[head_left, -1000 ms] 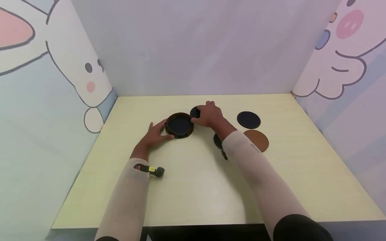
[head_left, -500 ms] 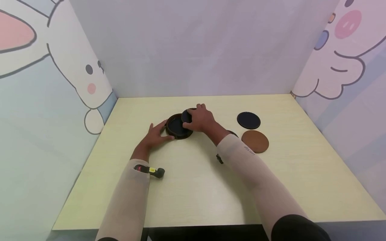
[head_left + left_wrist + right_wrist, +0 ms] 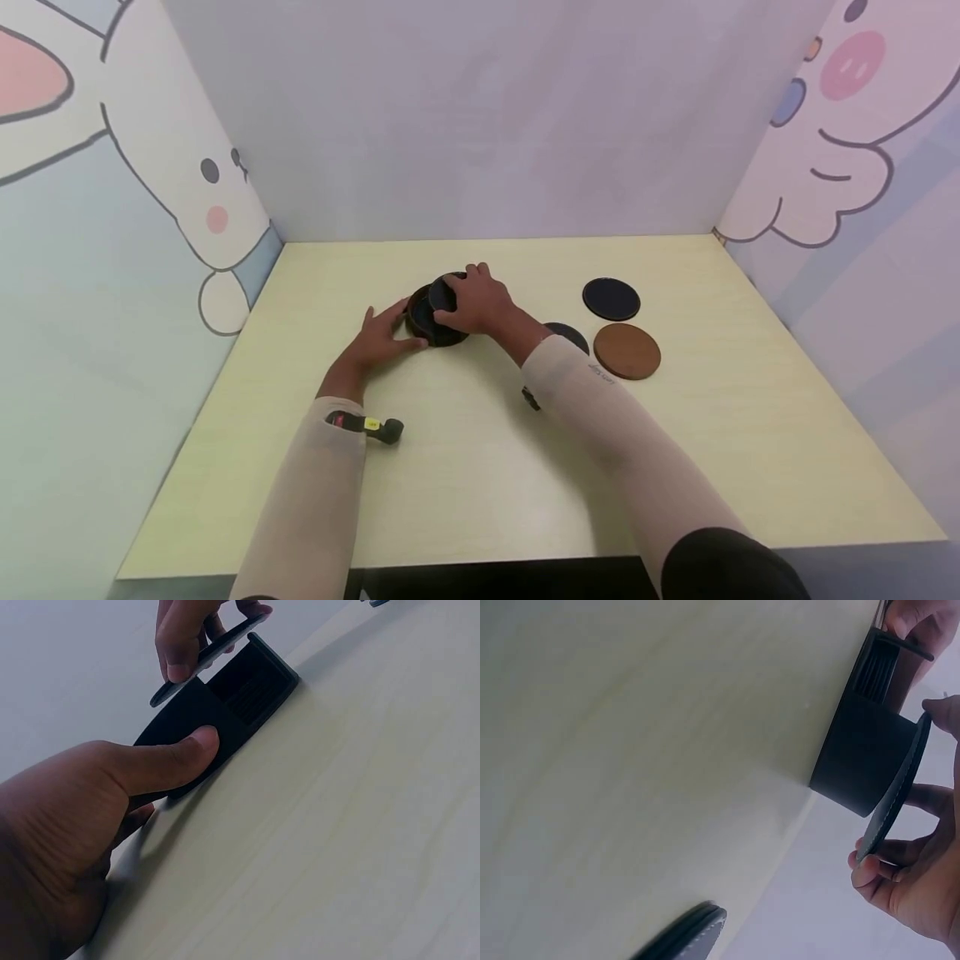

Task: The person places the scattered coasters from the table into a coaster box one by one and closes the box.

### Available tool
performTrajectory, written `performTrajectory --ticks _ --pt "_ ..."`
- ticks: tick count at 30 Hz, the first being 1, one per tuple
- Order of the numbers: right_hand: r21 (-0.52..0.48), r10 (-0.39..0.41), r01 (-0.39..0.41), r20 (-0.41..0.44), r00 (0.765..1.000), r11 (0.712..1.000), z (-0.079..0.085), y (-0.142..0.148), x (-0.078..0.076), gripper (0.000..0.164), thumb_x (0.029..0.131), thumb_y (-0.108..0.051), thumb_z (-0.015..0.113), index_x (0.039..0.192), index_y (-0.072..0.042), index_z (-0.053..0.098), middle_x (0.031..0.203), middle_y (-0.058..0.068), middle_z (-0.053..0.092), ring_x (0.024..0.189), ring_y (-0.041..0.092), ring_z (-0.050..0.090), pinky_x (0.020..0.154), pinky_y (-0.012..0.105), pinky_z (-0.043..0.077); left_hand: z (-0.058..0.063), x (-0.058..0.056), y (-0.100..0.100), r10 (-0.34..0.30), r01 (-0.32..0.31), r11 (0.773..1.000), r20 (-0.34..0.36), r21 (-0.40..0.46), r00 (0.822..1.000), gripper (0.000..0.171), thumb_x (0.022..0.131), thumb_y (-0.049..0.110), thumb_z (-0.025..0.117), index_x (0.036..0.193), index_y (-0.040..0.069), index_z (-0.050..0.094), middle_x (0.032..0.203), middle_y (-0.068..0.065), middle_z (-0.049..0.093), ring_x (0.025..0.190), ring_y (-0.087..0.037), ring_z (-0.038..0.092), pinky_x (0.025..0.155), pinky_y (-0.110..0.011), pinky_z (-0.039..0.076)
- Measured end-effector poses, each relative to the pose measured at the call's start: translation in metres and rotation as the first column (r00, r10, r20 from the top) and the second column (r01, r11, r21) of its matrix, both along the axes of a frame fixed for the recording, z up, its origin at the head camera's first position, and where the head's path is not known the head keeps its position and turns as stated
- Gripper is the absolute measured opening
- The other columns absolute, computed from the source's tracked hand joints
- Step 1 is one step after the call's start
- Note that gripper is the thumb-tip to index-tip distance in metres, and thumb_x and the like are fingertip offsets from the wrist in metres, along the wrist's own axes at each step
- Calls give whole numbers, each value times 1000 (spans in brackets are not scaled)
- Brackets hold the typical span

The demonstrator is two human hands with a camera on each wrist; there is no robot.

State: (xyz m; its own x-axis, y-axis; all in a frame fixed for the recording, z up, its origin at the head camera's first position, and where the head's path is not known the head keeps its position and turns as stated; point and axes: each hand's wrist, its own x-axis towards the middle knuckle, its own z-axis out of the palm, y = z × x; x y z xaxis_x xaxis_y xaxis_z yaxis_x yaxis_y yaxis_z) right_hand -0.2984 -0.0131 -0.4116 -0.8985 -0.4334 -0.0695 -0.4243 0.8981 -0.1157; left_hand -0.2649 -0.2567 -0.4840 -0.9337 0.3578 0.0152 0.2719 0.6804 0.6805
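1. Moving toward nine o'clock since half a second ago, the right hand (image 3: 477,302) is pinching a tilted disc (image 3: 442,294) by its opposite edges, carrying it over a round holder (image 3: 860,754).
2. Knuckles are hiding part of that disc; whether it is touching the holder's rim, I cannot tell. The right sleeve (image 3: 592,408) is partly covering another black disc (image 3: 567,335).
3. Pale tabletop (image 3: 465,475) is stretching from the holder toward six o'clock; a brown disc (image 3: 627,352) is lying near three o'clock, well apart, a flat black disc (image 3: 611,298) just beyond.
4. Gripping from eight o'clock, the left hand (image 3: 377,343) is pressing its thumb on the holder's dark wall, which is showing a cut-out; pale stitching is edging the held disc.
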Motion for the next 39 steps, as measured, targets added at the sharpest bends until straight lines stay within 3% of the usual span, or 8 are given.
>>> performTrajectory --ticks 24,39 --pt "2 85 -85 4 996 996 -4 -21 4 77 104 -63 61 166 -20 47 162 17 50 144 35 46 105 53 62 3 1 0 12 -12 1000 15 0 1000 94 99 42 81 174 17 30 180 -12 34 170 -36 24 138 -65 -16" --pt "-27 112 -112 6 994 993 -1 -17 7 77 104 -63 61 167 -21 47 160 17 50 144 35 47 106 54 61 5 4 3 15 -15 1000 0 -10 1000 94 99 43 81 174 18 31 179 -11 36 169 -37 28 138 -64 -15"
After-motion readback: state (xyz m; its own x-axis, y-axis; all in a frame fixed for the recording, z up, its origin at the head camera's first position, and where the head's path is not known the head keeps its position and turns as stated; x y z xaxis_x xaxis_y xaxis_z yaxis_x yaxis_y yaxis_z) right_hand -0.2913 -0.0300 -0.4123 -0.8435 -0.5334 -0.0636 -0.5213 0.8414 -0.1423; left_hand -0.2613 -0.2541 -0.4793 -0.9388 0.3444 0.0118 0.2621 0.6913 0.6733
